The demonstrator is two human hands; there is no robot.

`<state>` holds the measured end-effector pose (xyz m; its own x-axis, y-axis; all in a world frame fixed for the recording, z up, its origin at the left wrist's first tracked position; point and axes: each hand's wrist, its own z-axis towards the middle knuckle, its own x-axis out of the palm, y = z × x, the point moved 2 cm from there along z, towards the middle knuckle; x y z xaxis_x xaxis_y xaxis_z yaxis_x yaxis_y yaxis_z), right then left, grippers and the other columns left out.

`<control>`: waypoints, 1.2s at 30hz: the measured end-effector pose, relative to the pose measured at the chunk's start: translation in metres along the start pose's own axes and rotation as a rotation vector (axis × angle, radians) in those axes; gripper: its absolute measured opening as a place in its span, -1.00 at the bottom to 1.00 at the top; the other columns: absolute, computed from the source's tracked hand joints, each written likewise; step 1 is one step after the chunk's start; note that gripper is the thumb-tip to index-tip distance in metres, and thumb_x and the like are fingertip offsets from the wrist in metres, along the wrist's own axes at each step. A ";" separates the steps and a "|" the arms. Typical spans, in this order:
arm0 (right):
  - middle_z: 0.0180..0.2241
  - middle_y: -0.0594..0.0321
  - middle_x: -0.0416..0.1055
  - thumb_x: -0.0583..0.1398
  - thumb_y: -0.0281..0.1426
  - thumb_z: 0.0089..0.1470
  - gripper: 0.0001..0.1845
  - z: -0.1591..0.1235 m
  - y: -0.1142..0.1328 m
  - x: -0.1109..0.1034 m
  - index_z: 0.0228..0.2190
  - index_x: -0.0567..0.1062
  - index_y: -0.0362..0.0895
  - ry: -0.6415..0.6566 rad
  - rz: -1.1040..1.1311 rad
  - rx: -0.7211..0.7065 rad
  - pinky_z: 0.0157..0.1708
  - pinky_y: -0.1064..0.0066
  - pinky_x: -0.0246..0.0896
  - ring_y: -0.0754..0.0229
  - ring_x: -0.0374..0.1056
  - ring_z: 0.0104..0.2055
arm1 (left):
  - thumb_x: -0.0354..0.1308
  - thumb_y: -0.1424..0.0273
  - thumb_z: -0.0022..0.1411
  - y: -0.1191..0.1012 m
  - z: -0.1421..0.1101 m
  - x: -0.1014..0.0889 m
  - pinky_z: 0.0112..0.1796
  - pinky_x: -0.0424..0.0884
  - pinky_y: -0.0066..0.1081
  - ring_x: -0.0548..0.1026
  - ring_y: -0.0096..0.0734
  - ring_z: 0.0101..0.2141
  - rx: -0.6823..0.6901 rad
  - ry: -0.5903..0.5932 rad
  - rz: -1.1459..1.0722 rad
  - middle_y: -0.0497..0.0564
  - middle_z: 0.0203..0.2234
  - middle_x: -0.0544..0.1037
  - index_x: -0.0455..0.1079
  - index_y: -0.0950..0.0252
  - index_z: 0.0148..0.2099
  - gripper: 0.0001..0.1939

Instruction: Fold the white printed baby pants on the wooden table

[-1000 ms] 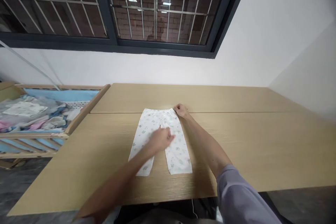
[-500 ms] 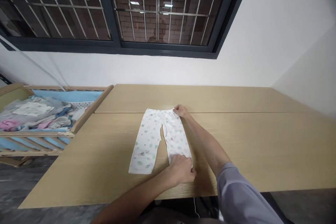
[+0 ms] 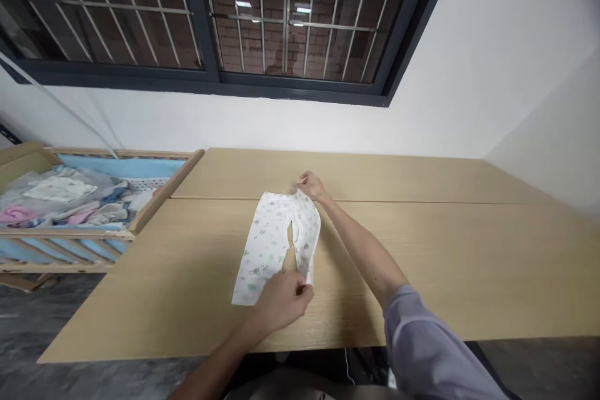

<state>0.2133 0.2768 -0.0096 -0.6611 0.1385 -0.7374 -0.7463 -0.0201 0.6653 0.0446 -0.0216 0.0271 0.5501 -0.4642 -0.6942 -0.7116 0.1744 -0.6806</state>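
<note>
- The tabletop (image 3: 422,262) carried the work, with a seam running across it, nearer the far edge than the near one.
- The window (image 3: 205,44), barred, stood in the wall beyond the far edge.
- The crib (image 3: 165,194) stood beside the left edge, toward the far left corner, apart from the work.
- The clothes (image 3: 103,212) lay heaped in the crib.
- The pants (image 3: 269,231) lay left of the middle, waist just over the seam, leg ends toward the near edge. One leg lay flat; the other curved inward, apparently partly raised. The step in hand looked like folding that leg across; the next move seemed to call for keeping waist and hem level, then laying the leg down smoothly.
- The left hand (image 3: 284,300), fingers curled, looked clamped on the curved leg's hem; it hid that end and partly blocked the gap between the legs.
- The right hand (image 3: 310,186), fingertips together, pinched the waist's corner.
- The cord (image 3: 347,365) hung below the near edge.
</note>
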 end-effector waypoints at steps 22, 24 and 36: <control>-0.15 0.08 0.52 0.18 -0.42 0.02 -0.74 -0.006 0.080 0.130 -0.18 0.36 -0.07 0.092 -0.080 -0.020 0.11 0.09 0.05 -0.04 0.38 0.00 | -0.09 0.35 0.31 0.099 -0.064 -0.035 -0.36 0.17 -0.37 0.54 -0.28 -0.37 -0.395 -0.157 0.200 0.04 -0.50 0.59 0.37 0.26 -0.51 -0.63; -0.15 0.09 0.53 0.17 -0.39 0.05 -0.74 -0.009 0.079 0.130 -0.16 0.36 -0.07 0.098 -0.084 -0.035 0.13 0.10 0.03 -0.03 0.38 0.01 | -0.09 0.37 0.31 0.104 -0.063 -0.032 -0.36 0.18 -0.37 0.56 -0.25 -0.33 -0.417 -0.166 0.245 0.08 -0.44 0.62 0.43 0.27 -0.45 -0.65; 0.08 0.06 0.46 0.06 -0.23 0.31 -0.65 -0.078 0.106 0.084 0.05 0.36 -0.11 0.226 -0.019 -0.443 0.20 0.18 0.06 0.03 0.32 0.17 | -0.20 0.18 0.45 0.074 -0.087 -0.024 -0.14 0.42 -0.15 0.59 0.01 -0.15 -0.358 -0.399 0.556 0.22 -0.22 0.64 0.54 0.30 -0.10 -0.51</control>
<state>0.0726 0.2089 -0.0100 -0.6108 -0.0739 -0.7884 -0.6871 -0.4454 0.5740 -0.0596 -0.0735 0.0137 0.1381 -0.0303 -0.9900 -0.9900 -0.0333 -0.1371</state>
